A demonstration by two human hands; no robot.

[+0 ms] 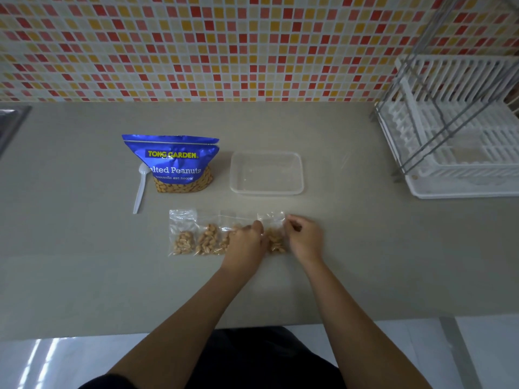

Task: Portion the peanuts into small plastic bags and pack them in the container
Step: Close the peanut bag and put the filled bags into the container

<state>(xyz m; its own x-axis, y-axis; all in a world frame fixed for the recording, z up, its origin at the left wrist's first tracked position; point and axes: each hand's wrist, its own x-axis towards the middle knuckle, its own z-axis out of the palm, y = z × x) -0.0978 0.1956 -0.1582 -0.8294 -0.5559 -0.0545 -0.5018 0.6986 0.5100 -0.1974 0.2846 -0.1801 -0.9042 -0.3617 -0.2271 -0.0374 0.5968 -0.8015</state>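
Observation:
Several small clear bags with peanuts lie in a row on the grey counter (84,262). The rightmost small bag (273,234) sits between my hands. My left hand (247,242) pinches its left edge and my right hand (304,237) pinches its right top corner. My left hand partly covers a third bag (226,237); two more filled bags (182,234) (208,237) lie to its left. Behind them stands the blue peanut pouch (174,164), and to its right the clear plastic container (266,173), with nothing visible inside.
A white plastic spoon (141,189) lies left of the pouch. A white dish rack (455,127) fills the back right corner. A sink edge (11,122) shows at far left. The tiled wall (196,46) closes the back; the counter's front edge runs near my body.

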